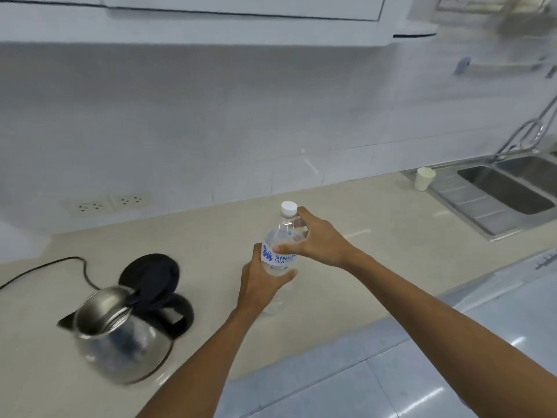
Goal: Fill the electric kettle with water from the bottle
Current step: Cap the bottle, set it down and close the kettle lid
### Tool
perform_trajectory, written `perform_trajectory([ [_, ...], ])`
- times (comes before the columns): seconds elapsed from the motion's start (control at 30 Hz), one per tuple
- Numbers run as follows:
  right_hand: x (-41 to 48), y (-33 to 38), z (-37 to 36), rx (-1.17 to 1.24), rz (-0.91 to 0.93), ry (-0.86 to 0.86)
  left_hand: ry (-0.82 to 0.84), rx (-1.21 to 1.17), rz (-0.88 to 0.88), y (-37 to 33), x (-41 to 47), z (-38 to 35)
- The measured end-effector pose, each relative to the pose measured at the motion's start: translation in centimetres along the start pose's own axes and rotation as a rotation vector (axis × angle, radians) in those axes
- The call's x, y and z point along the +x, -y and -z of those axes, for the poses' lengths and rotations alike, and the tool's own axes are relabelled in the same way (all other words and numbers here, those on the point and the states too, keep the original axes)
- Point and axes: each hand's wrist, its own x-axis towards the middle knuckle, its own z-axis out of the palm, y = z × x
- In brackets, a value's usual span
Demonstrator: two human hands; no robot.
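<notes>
A clear plastic water bottle (278, 260) with a blue-and-white label and a white cap (288, 208) stands upright near the counter's front edge. My left hand (260, 285) wraps around its lower body. My right hand (316, 236) grips its upper part just below the cap, which is still on. To the left, apart from both hands, sits the steel electric kettle (120, 336) with its black lid (150, 276) flipped open and its black handle toward the bottle. The inside of the kettle looks empty.
The beige counter (376, 242) runs along a white tiled wall. The kettle's black cord (60, 263) trails left, below two wall sockets (108, 203). At the back right stand a white paper cup (424, 178) and a steel sink (509, 191) with a faucet (530, 131).
</notes>
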Motion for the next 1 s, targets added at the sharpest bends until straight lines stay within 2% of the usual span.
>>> perform_trajectory([
  [0.2, 8.7, -4.8, 4.5, 0.036, -0.010, -0.025, -0.031, 0.025, 0.036, -0.9, 10.0, -5.5],
  [0.43, 16.2, -8.2, 6.1, 0.056, -0.003, -0.036, -0.121, 0.058, 0.105, -0.2, 17.6, -9.1],
  [0.73, 21.0, -11.0, 5.9, 0.132, -0.017, -0.099, -0.164, 0.092, 0.141, 0.4, 22.6, -10.7],
  [1.0, 20.3, -12.3, 5.6, 0.153, 0.004, -0.093, -0.068, 0.111, 0.156, 1.1, 23.1, -10.4],
])
